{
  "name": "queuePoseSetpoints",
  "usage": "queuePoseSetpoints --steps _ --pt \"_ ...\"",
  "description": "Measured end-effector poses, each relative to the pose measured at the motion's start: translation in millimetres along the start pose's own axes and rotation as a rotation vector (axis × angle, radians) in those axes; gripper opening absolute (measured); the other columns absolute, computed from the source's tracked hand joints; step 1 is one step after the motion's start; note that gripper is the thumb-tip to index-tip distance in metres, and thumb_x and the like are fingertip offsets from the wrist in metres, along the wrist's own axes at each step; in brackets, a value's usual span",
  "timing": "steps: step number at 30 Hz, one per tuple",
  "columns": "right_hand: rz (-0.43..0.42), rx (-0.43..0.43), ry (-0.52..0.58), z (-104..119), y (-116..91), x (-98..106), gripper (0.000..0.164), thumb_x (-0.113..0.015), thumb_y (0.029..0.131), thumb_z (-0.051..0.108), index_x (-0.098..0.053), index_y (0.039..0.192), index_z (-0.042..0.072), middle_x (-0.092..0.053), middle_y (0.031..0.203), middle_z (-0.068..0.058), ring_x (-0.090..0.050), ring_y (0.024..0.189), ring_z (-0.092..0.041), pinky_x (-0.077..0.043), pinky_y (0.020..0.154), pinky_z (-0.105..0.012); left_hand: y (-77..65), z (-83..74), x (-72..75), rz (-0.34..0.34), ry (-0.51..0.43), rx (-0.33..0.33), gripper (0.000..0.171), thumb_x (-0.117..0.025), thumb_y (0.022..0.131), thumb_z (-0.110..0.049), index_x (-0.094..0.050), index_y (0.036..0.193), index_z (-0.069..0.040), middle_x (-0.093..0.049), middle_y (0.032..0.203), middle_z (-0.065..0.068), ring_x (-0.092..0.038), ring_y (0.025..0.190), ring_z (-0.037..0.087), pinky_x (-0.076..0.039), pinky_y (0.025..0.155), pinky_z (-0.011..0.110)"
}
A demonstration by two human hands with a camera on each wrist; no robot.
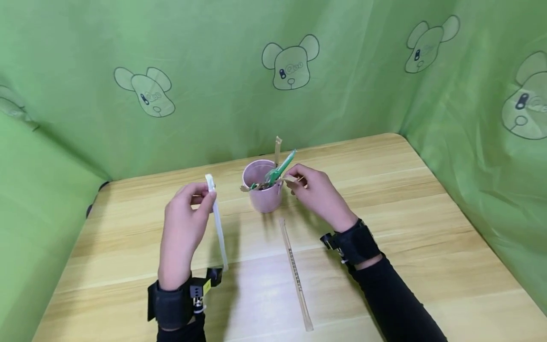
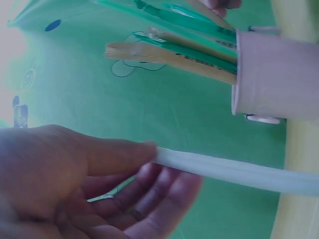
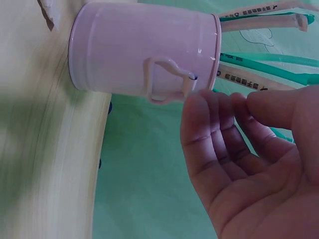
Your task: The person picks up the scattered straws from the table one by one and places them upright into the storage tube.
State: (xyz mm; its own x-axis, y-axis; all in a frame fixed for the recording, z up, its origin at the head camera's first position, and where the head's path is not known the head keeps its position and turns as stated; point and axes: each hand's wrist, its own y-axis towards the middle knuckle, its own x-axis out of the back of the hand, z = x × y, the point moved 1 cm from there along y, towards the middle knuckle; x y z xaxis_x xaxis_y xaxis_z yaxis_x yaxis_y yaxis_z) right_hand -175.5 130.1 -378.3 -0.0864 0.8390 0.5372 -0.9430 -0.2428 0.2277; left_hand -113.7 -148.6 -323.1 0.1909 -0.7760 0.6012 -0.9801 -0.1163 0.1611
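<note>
My left hand (image 1: 185, 216) pinches a long, slim white paper-wrapped straw (image 1: 220, 237) near its upper end; it hangs down, slightly tilted. At the rim of a small pink bucket (image 1: 265, 202), the thumb and fingertips of my right hand (image 1: 318, 194) pinch the end of a brown paper-wrapped straw (image 1: 287, 179) that leans out of it. Several more straws stand in the bucket, among them green-wrapped ones (image 1: 286, 164) and an upright brown one (image 1: 278, 149). In the right wrist view, the bucket's looped side lug (image 3: 149, 79) lies close to my fingertips.
Another brown wrapped straw (image 1: 296, 273) lies on the wooden table (image 1: 384, 228) in front of the bucket, printed with dark characters. Green cloth walls (image 1: 222, 95) with bear outlines enclose the table's back and sides.
</note>
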Motion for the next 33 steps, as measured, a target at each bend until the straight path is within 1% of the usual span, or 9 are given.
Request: queuePoseSetpoints --steps 3,5,10,13,17,21,27,30,33 --pt "-0.004 -0.001 0.001 -0.4 -0.5 -1.2 0.006 -0.068 0.106 0.013 -0.071 0.111 0.012 -0.072 0.105 -0.003 -0.065 0.089 -0.021 -0.056 0.073 -0.039 -2.9 -3.7 2.1 -0.105 -0.066 -0.043 0.023 -0.067 0.106 -0.012 -0.073 0.124 0.001 -0.069 0.112 0.013 -0.071 0.105 0.025 -0.056 0.080 0.020" --pt "-0.002 -0.005 0.002 -0.8 -1.0 -1.3 0.008 -0.068 0.105 0.011 -0.071 0.113 0.011 -0.072 0.107 -0.003 -0.066 0.089 -0.021 -0.056 0.073 -0.039 -4.9 -6.3 2.5 -0.174 -0.121 -0.076 0.021 -0.068 0.105 -0.011 -0.074 0.122 0.000 -0.069 0.112 0.011 -0.070 0.104 0.021 -0.056 0.080 0.016" --pt "0.005 -0.012 -0.002 -2.0 -1.2 -2.7 0.014 -0.069 0.105 0.009 -0.072 0.118 0.011 -0.074 0.110 -0.006 -0.066 0.090 -0.021 -0.056 0.071 -0.040 -7.2 -10.4 2.9 -0.313 -0.239 -0.153 0.017 -0.070 0.104 -0.009 -0.075 0.117 0.001 -0.069 0.113 0.005 -0.065 0.102 0.012 -0.058 0.084 0.019" --pt "0.004 -0.013 -0.007 -2.7 -0.8 -3.9 0.015 -0.069 0.105 0.009 -0.073 0.119 0.011 -0.074 0.110 -0.008 -0.065 0.090 -0.022 -0.055 0.071 -0.040 -6.5 -9.9 2.8 -0.365 -0.255 -0.180 0.016 -0.072 0.103 -0.009 -0.075 0.114 0.002 -0.069 0.112 0.003 -0.064 0.102 0.012 -0.058 0.084 0.021" --pt "0.003 -0.015 -0.012 -2.7 -0.8 -5.0 0.015 -0.069 0.105 0.010 -0.073 0.119 0.011 -0.074 0.110 -0.007 -0.065 0.089 -0.022 -0.054 0.071 -0.040 -6.1 -10.1 1.3 -0.397 -0.282 -0.228 0.016 -0.072 0.103 -0.009 -0.075 0.114 0.002 -0.069 0.111 0.000 -0.065 0.105 0.013 -0.057 0.085 0.023" --pt "0.010 -0.016 -0.017 -2.7 -1.3 -5.6 0.015 -0.069 0.105 0.011 -0.073 0.120 0.012 -0.074 0.112 -0.007 -0.065 0.089 -0.022 -0.054 0.070 -0.040 -6.1 -13.1 -1.1 -0.424 -0.345 -0.301 0.015 -0.073 0.102 -0.008 -0.076 0.113 0.002 -0.069 0.112 0.001 -0.065 0.108 0.016 -0.056 0.088 0.026" --pt "0.015 -0.020 -0.012 -2.8 -1.3 -6.2 0.015 -0.068 0.106 0.012 -0.073 0.120 0.013 -0.075 0.115 -0.009 -0.066 0.092 -0.023 -0.055 0.072 -0.040 -5.1 -19.4 -8.3 -0.419 -0.505 -0.419 0.014 -0.072 0.101 0.000 -0.072 0.111 0.009 -0.068 0.115 0.010 -0.068 0.112 0.026 -0.057 0.095 0.033" --pt "0.019 -0.026 -0.005 -3.1 -1.0 -7.1 0.014 -0.068 0.106 0.013 -0.073 0.120 0.013 -0.075 0.114 -0.009 -0.067 0.091 -0.023 -0.055 0.072 -0.041 -4.7 -22.1 -12.4 -0.417 -0.591 -0.471 0.014 -0.072 0.099 0.004 -0.070 0.111 0.012 -0.068 0.114 0.015 -0.069 0.110 0.031 -0.059 0.095 0.036" --pt "0.021 -0.025 -0.004 -3.5 -0.5 -7.9 0.015 -0.068 0.107 0.014 -0.074 0.120 0.014 -0.075 0.115 -0.007 -0.068 0.092 -0.024 -0.056 0.073 -0.040 -4.4 -24.3 -15.5 -0.420 -0.646 -0.518 0.014 -0.071 0.098 0.008 -0.068 0.110 0.015 -0.066 0.113 0.019 -0.069 0.107 0.034 -0.060 0.094 0.038"
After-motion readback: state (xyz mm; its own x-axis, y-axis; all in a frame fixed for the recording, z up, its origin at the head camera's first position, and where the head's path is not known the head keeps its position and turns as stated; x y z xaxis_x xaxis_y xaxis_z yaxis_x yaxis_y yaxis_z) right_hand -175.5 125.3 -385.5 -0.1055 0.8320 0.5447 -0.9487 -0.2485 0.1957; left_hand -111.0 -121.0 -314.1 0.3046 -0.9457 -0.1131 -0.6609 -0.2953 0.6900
